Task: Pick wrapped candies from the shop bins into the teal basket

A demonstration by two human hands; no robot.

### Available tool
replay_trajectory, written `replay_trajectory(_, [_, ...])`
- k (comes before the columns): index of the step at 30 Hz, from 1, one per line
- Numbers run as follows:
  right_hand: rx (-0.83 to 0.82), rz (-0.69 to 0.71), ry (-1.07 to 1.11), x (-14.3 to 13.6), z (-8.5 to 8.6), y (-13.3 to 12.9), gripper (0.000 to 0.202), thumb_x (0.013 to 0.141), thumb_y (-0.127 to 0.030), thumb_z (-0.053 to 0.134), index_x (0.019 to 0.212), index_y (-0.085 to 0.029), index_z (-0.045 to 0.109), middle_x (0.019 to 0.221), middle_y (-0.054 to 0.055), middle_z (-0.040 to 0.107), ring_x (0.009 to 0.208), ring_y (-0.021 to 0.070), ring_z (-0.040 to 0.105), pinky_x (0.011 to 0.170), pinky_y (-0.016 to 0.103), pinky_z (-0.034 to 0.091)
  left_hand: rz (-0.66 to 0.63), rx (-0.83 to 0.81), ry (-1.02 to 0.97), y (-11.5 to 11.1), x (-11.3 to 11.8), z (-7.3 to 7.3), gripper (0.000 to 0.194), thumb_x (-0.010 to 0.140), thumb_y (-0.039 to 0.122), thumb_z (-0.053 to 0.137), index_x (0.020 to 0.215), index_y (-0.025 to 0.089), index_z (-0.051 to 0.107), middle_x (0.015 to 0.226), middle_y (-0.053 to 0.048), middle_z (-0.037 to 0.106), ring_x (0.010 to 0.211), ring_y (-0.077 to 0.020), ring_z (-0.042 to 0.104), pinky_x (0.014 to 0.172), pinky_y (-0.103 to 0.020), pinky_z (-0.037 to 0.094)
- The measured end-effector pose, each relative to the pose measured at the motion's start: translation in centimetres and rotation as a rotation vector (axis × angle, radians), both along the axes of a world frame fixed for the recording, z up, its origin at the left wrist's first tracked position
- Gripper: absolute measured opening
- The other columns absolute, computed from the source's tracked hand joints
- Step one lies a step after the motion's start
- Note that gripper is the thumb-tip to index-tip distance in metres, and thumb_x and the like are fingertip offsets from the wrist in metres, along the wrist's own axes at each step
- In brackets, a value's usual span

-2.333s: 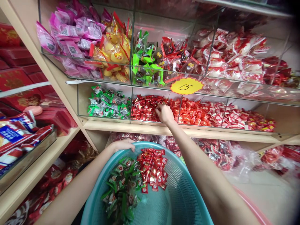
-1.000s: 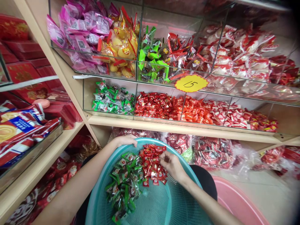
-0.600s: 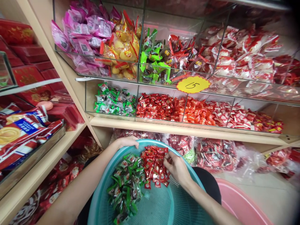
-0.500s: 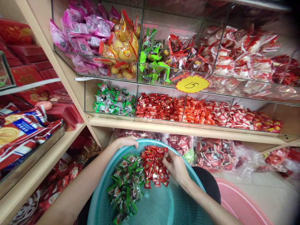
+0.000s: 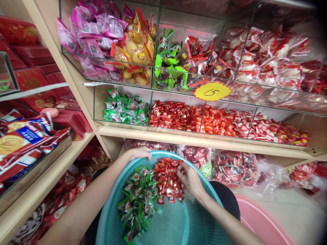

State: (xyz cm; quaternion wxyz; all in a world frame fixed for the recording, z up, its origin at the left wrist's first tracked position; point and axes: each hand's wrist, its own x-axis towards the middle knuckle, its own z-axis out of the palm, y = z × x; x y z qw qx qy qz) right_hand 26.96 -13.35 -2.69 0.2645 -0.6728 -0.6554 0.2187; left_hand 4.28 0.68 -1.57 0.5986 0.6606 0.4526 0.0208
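Note:
A teal mesh basket (image 5: 168,224) is tilted below the shelves. Green-wrapped candies (image 5: 138,204) lie on its left side, beside a pile of small red-wrapped candies (image 5: 168,180) near the far wall. My left hand (image 5: 140,153) is closed over the basket's far left rim, thumb side towards the candies. Inside the basket, my right hand (image 5: 189,178) touches the right edge of the red pile with its fingers curled; whatever is between the fingertips is hidden.
Clear bins above hold green candies (image 5: 126,109), red candies (image 5: 170,115) and larger packets, with a yellow price tag (image 5: 213,91). Packaged biscuits (image 5: 22,139) are on the left shelf. Bagged candies (image 5: 235,166) lie under the shelf; a pink tub (image 5: 260,221) stands lower right.
The view has shifted slightly, moving the shelves a little to the right in the picture. Both hands and the candies in the basket look almost the same.

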Motion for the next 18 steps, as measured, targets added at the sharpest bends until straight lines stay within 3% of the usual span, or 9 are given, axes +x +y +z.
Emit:
replay_trajectory(9, [-0.026,0.019,0.035,-1.0,-0.3,-0.3,0.011,0.076,-0.021,0.042,0.068,-0.02,0.05,0.066,0.0,0.058,0.06,0.0142,0.052,0.057,0.024,0.036,-0.008,-0.026,-0.038,-0.1,0.0,0.1,0.019,0.053,0.022,0.057,0.07,0.015,0.062,0.061,0.002,0.062,0.05,-0.0125,0.054,0.049,-0.023,0.043])
replay_trajectory(18, [-0.02,0.01,-0.114,-2.2,-0.2,-0.1,0.009,0.078,-0.02,0.044,0.075,-0.02,0.052,0.07,0.0,0.059,0.061,0.0129,0.053,0.056,0.022,0.034,-0.001,-0.042,-0.032,-0.1,0.1,0.1,0.021,0.052,0.021,0.057,0.071,0.015,0.062,0.06,0.002,0.062,0.049,-0.0121,0.053,0.048,-0.022,0.043])
